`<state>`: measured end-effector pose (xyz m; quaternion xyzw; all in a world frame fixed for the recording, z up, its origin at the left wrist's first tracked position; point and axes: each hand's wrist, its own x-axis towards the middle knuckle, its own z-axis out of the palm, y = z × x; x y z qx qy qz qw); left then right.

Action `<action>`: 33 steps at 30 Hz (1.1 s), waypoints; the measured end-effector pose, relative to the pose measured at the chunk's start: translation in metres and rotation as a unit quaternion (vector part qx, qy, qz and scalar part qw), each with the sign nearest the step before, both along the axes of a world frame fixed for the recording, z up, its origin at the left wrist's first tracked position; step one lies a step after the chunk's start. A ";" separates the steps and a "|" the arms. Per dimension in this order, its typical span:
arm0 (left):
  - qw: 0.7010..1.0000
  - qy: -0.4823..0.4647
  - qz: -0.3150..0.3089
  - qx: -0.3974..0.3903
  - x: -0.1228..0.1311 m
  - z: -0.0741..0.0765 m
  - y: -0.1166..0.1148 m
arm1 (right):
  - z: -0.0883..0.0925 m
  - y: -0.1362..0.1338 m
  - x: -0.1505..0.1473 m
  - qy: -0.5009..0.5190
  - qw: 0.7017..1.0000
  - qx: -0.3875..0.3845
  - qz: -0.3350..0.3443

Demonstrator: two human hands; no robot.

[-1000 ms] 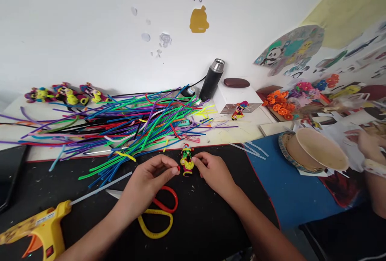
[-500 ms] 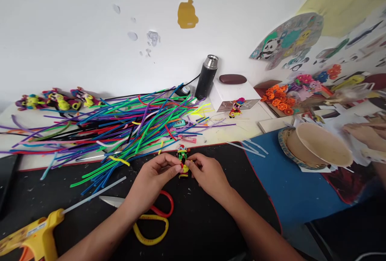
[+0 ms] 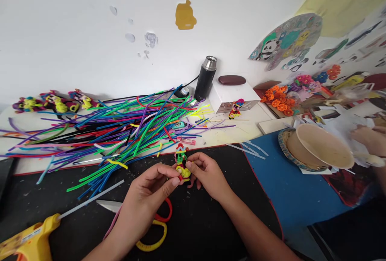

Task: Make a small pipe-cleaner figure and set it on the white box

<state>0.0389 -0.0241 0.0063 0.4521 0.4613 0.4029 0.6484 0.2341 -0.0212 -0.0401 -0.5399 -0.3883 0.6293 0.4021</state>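
1. Apparently upright between the two hands, above the far part of the black mat with red edging [image 3: 235, 212], is a small multicoloured figure of fuzzy, bent stems [image 3: 181, 158]; whether its base touches the mat is hard to tell.
2. The left hand [image 3: 147, 190] has thumb and forefinger pinched together on a tiny red piece [image 3: 181, 177] in front of the figure's lower body. The right hand [image 3: 211, 174] has thumb and fingers closed on the figure's side.
3. Judging by its look, the figure should be very light, soft on the surface and springy, with some stiffness from its stems. It seems unlikely to slip, yet hard squeezing could bend or loosen small parts.
4. Its middle, from the side, looks the safest hold; the head and the small front details look easier to crush. The red piece, being so small, suits only a fingertip pinch.
5. The left fingertips cover most of the red piece, so its shape and any contact with the figure stay unclear. The right fingers hide one flank.
6. The left arm covers part of the metal scissors with red and yellow handles [image 3: 109, 205]; the yellow plastic glue gun [image 3: 33, 239] is cut off by the frame.
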 end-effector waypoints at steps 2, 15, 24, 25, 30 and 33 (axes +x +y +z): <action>1.000 -0.002 0.002 0.010 -0.003 0.004 -0.002 | 0.003 0.001 -0.001 0.050 0.999 -0.011 -0.014; 0.996 -0.046 0.020 0.076 -0.010 0.025 -0.009 | 0.016 0.004 -0.029 0.209 0.973 -0.086 -0.043; 0.993 -0.067 0.035 0.092 -0.022 0.029 -0.015 | 0.018 0.003 -0.056 0.320 0.935 -0.154 -0.017; 0.993 -0.065 0.036 0.095 -0.023 0.030 -0.016 | 0.017 0.002 -0.058 0.332 0.928 -0.170 -0.006; 0.994 -0.037 0.024 0.097 -0.027 0.029 -0.021 | 0.011 -0.004 -0.065 0.372 0.891 -0.258 0.012; 0.994 -0.034 0.023 0.102 -0.028 0.028 -0.024 | 0.008 -0.006 -0.066 0.379 0.889 -0.258 0.014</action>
